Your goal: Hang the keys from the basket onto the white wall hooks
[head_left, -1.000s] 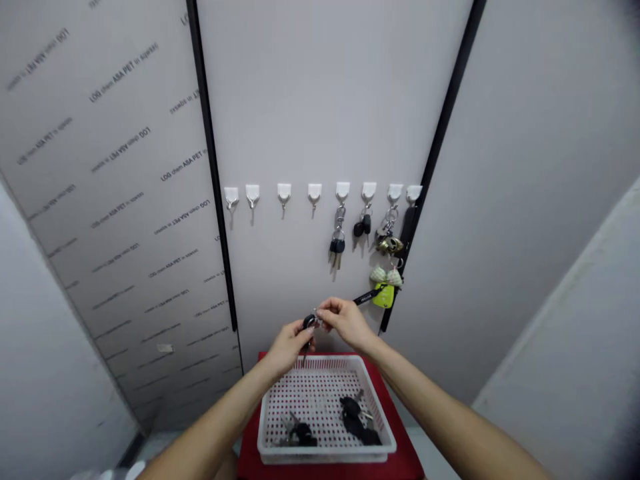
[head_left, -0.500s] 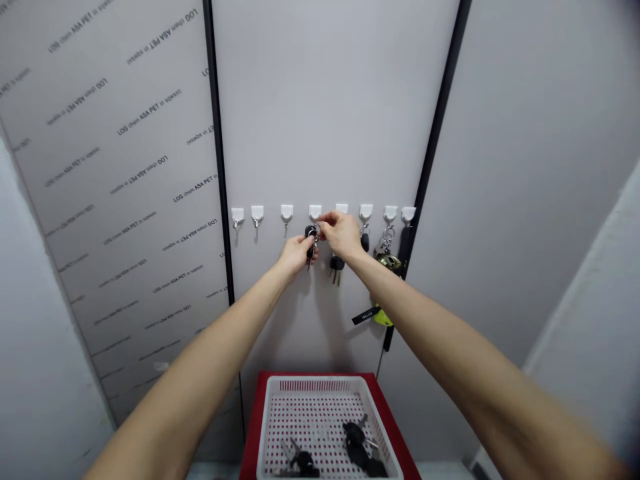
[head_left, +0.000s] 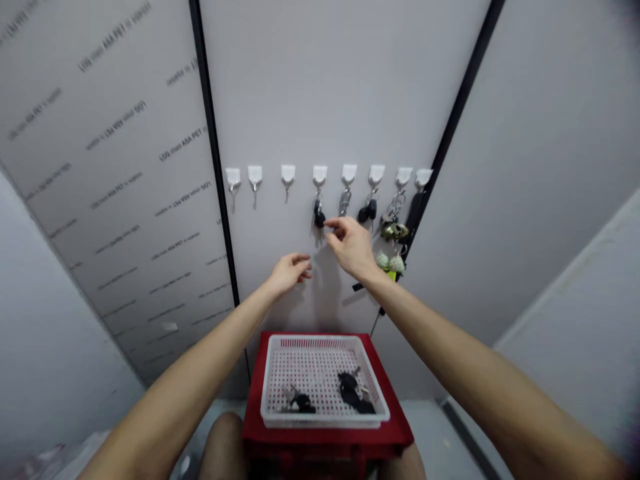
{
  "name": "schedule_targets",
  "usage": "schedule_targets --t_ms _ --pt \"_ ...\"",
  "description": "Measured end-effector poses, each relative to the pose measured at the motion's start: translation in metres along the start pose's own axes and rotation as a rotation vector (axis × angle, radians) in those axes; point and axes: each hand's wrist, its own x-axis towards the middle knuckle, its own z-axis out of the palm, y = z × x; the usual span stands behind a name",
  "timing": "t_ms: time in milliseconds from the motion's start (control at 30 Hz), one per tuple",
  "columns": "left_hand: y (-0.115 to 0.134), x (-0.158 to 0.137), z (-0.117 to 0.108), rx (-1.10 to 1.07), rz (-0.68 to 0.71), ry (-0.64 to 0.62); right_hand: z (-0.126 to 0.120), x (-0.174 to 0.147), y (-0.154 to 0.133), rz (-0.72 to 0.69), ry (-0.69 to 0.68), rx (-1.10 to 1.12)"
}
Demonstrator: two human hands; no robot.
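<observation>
A bunch of black-headed keys (head_left: 319,216) hangs from the fourth white hook (head_left: 319,175) on the wall. My right hand (head_left: 351,248) is just right of it, thumb and fingers apart, holding nothing; the fingertips are close to the keys, and I cannot tell whether they touch. Lower and to the left, my left hand (head_left: 291,273) is open, its fingers loosely stretched out near the wall. Behind my right hand, the bunch on the fifth hook (head_left: 349,175) is partly hidden.
More keys (head_left: 367,211) and a bunch with a brass-coloured piece (head_left: 395,231) hang to the right. Three bare hooks (head_left: 287,175) are on the left. Below, a white basket (head_left: 325,420) holding black-headed keys (head_left: 303,401) stands on a red stool (head_left: 255,427).
Both hands have let go of the keys, which now hang from the fourth hook. My left hand has dropped down and left. The view has tilted downward.
</observation>
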Motion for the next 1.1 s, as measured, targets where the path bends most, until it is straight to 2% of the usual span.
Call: schedule_targets --t_ms 67,167,233,300,433,533,633,867,967,1100 --pt "-0.04 -0.019 -0.004 0.107 -0.021 -0.052 0.011 -0.049 0.009 -0.003 -0.307 0.037" --pt "-0.097 -0.049 -0.007 0.253 -0.034 -0.138 0.031 -0.127 0.023 -0.018 -0.91 0.16" --pt "-0.125 -0.065 -0.007 0.351 -0.016 -0.184 0.044 -0.166 0.03 0.002 -1.146 0.213" --pt "-0.142 -0.075 -0.007 0.456 0.02 -0.207 0.054 -0.19 0.032 0.011 -1.234 0.231" --pt "-0.149 -0.083 -0.006 0.611 0.072 -0.225 0.067 -0.199 0.03 0.019 -1.21 0.194" --pt "-0.147 -0.084 -0.005 0.664 0.069 -0.223 0.07 -0.197 0.027 0.008 -1.197 0.252" --pt "-0.147 -0.085 -0.005 0.669 0.087 -0.213 0.069 -0.199 0.024 -0.009 -1.164 0.282" --pt "-0.149 -0.088 -0.005 0.628 0.096 -0.191 0.068 -0.205 0.024 0.07 -1.055 0.115" --pt "-0.146 -0.087 -0.005 0.537 0.07 -0.193 0.067 -0.196 0.025 0.121 -0.946 0.159" --pt "-0.136 -0.082 -0.006 0.223 0.072 -0.208 0.056 -0.166 0.024 0.232 -0.774 0.35"
